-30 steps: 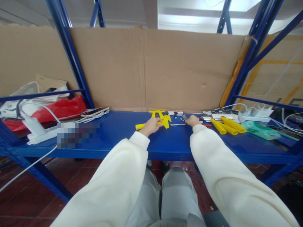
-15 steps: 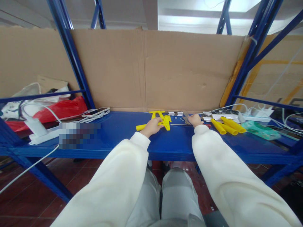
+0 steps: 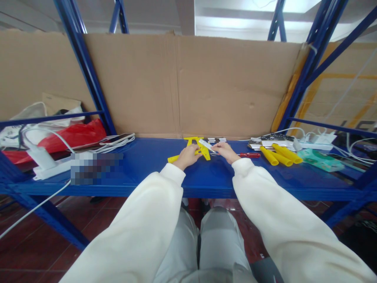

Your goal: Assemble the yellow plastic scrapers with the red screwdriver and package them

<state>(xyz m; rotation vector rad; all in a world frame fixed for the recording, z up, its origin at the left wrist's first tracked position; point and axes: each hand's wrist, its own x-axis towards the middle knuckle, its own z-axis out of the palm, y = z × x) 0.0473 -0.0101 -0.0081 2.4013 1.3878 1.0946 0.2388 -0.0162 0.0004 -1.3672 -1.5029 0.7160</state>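
My left hand (image 3: 189,156) is closed around a yellow plastic part (image 3: 204,151) with a tube-like handle sticking out to the left below the fingers. My right hand (image 3: 225,151) pinches a flat silvery metal piece (image 3: 207,145). Its far end reaches over the yellow part; whether the two touch I cannot tell. Just behind lies another yellow plastic piece (image 3: 191,140), partly overlapped in view by the held one. A screwdriver with a red handle (image 3: 249,155) rests beside my right wrist, its shaft mostly hidden by that hand.
Several yellow tubes (image 3: 282,157) lie to the right, near a green packet (image 3: 321,160) and white power strip (image 3: 319,145). Small black-and-white pieces (image 3: 216,140) sit at the back against the cardboard (image 3: 224,86). Cables (image 3: 118,143) and a red bag (image 3: 76,133) are on the left.
My right hand has moved left, bringing the metal piece from beside the screwdriver over to the yellow part. The left hand keeps its grip in nearly the same place.
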